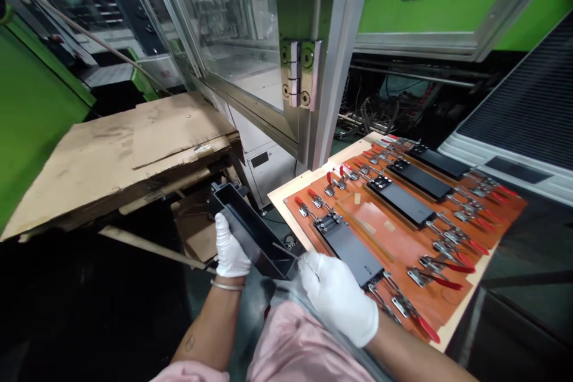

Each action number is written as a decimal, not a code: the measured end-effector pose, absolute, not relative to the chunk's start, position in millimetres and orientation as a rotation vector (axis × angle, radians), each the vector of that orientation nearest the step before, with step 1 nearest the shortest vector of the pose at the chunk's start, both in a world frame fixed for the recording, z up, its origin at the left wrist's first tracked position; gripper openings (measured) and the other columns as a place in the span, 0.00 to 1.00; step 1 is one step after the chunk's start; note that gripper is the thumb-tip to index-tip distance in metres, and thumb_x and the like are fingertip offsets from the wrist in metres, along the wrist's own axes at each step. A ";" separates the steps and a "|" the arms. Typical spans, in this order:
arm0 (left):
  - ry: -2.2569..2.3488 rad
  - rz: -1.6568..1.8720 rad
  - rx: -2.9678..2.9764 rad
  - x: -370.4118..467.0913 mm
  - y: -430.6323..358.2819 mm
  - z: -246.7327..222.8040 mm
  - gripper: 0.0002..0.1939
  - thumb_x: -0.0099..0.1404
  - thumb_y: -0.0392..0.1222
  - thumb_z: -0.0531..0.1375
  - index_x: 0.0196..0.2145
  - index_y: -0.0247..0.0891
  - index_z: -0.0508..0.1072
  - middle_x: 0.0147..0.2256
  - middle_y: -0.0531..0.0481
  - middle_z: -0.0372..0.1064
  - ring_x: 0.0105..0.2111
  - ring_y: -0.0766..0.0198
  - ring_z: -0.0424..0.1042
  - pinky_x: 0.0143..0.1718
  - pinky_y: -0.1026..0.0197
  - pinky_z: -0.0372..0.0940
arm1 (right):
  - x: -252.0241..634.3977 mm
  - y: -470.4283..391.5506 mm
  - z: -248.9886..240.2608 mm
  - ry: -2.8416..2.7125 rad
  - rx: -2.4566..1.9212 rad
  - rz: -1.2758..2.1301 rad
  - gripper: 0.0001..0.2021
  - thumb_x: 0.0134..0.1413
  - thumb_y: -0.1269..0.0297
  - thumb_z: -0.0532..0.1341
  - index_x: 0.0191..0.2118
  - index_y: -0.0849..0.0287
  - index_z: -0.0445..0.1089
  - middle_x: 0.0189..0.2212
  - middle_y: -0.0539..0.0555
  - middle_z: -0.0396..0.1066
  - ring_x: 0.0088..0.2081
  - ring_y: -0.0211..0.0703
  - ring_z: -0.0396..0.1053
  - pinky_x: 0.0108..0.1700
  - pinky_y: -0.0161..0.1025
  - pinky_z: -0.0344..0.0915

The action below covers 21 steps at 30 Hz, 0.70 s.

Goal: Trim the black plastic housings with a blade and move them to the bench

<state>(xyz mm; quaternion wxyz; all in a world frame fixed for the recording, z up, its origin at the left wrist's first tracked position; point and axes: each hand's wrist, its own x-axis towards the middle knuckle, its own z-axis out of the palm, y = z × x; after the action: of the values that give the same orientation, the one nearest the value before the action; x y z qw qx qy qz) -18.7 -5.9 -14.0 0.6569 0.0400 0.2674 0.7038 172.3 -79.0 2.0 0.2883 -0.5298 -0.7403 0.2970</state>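
My left hand [230, 250], in a white glove, grips a long black plastic box-shaped part [250, 233] by its side. The part is hollow, tilted, with its open side facing up toward me. In my gloved right hand [335, 295] is a thin, pointed metal tool [284, 249], its tip reaching over the near end of the part. The handle of the tool is hidden in my fist. To the right, an orange fixture board [371, 221] carries several flat black parts, the closest being a black part [351, 248] held by toggle clamps [398, 301] with red handles.
Cardboard [134, 143] covers a worn bench on the left. A metal-framed glass door [308, 59] with a hinge stands in front of me, its lower corner close to the fixture board. Green machine panels [31, 131] rise on both sides. Cables [376, 110] lie behind the board.
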 end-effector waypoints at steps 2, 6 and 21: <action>0.680 1.537 0.094 -16.4 -9.6 -12.8 0.27 0.65 0.61 0.49 0.28 0.38 0.77 0.25 0.50 0.76 0.25 0.64 0.75 0.38 0.64 0.71 | 176.3 -74.6 2.1 -2.025 -1.417 0.718 0.13 0.59 0.67 0.48 0.23 0.57 0.57 0.19 0.48 0.61 0.21 0.36 0.58 0.27 0.33 0.51; 0.735 1.351 0.124 -7.0 -19.6 -13.1 0.26 0.66 0.58 0.51 0.29 0.35 0.77 0.23 0.48 0.75 0.20 0.63 0.74 0.25 0.64 0.70 | 184.6 -58.0 3.2 -2.104 -1.414 0.595 0.11 0.56 0.69 0.50 0.23 0.56 0.60 0.19 0.48 0.62 0.22 0.36 0.57 0.29 0.33 0.52; 0.627 1.018 0.141 0.6 -18.3 -21.2 0.22 0.62 0.57 0.57 0.27 0.34 0.75 0.20 0.48 0.73 0.19 0.63 0.73 0.23 0.63 0.68 | 199.5 -65.6 14.2 -2.458 -1.002 0.580 0.10 0.52 0.70 0.51 0.21 0.58 0.60 0.18 0.46 0.59 0.20 0.34 0.51 0.25 0.34 0.46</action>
<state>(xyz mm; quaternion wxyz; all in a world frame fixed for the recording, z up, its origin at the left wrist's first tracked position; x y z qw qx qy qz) 0.6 -18.3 -21.2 0.8243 0.0665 0.2949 0.4788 199.5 -65.6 14.2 0.2105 -0.3604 -0.8844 0.2087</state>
